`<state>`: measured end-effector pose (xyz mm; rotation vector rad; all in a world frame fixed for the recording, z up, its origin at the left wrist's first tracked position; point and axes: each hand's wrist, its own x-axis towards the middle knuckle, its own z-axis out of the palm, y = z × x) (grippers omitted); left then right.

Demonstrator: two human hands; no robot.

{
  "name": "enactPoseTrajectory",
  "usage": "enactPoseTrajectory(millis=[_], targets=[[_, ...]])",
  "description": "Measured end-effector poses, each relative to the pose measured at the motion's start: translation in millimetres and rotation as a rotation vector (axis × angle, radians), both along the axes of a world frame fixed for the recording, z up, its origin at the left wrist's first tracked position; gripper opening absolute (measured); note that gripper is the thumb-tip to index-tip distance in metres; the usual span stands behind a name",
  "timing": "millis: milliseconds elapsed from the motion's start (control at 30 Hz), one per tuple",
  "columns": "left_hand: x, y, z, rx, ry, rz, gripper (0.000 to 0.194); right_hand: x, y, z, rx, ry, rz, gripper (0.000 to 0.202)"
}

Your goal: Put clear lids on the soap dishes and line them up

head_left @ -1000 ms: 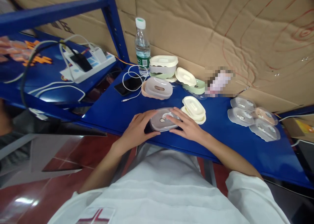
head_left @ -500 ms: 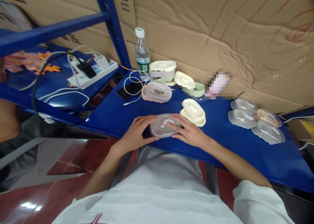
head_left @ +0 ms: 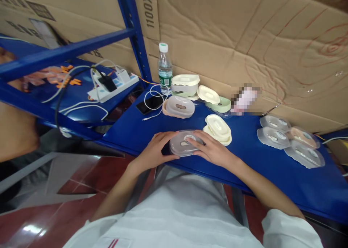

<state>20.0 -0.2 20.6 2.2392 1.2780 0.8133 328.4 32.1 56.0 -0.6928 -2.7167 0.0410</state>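
Note:
A grey oval dish under a clear cover with a round label (head_left: 182, 150) rests near the front edge of the blue table (head_left: 244, 168). My left hand (head_left: 156, 150) grips its left end, thumb at the near side and fingers at the far side. On its right end lies my right hand (head_left: 212, 148), fingers over the top and thumb side at the rim. Just behind my right hand are stacked cream oval pieces (head_left: 218, 128). Farther back sits a grey dish in a peach one (head_left: 179, 106).
Behind stand a water bottle (head_left: 165, 68), a phone (head_left: 149, 105) with a white cable, cream-topped dishes (head_left: 185, 82) and a green dish (head_left: 221, 105). Several covered dishes (head_left: 273, 137) lie right. A blue rack post (head_left: 136, 34) and power strip (head_left: 116, 87) are left, near another person's arm (head_left: 19, 132).
The view has shifted, so everything sits slightly lower and farther right. Both hands keep their hold on the covered grey dish, with little change in their fingers.

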Motion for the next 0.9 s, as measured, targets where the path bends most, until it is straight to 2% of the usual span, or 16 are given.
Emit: enactPoseTrajectory(millis=[167,333,467,567,700,800,900], targets=[[0,0,0.1,-0.01,0.009,-0.033,0.081,-1,-8,-3.4,0.041,-0.048,-0.032,0.057],[-1,0,-1.5,0.02,0.014,-0.039,0.082,-6,-10,1.7,0.028,-0.016,-0.011,0.062],[0,-2,-1.2,0.039,0.072,-0.113,0.087,16,-34,9.0,-0.014,-0.042,-0.063,0.058],[0,-2,-2.1,0.048,0.069,-0.045,0.07,60,-73,11.3,-0.052,-0.036,-0.225,0.061],[2,1,-5.7,0.098,0.115,-0.015,0.048,141,-141,2.6,-0.04,0.011,-0.624,0.064],[4,4,-8.7,0.139,0.166,-0.039,0.044,208,-186,-8.9,0.12,0.037,-0.927,0.061],[6,5,-10.8,0.153,0.165,-0.038,0.044,270,-208,-18.7,0.277,0.001,-1.149,0.057]])
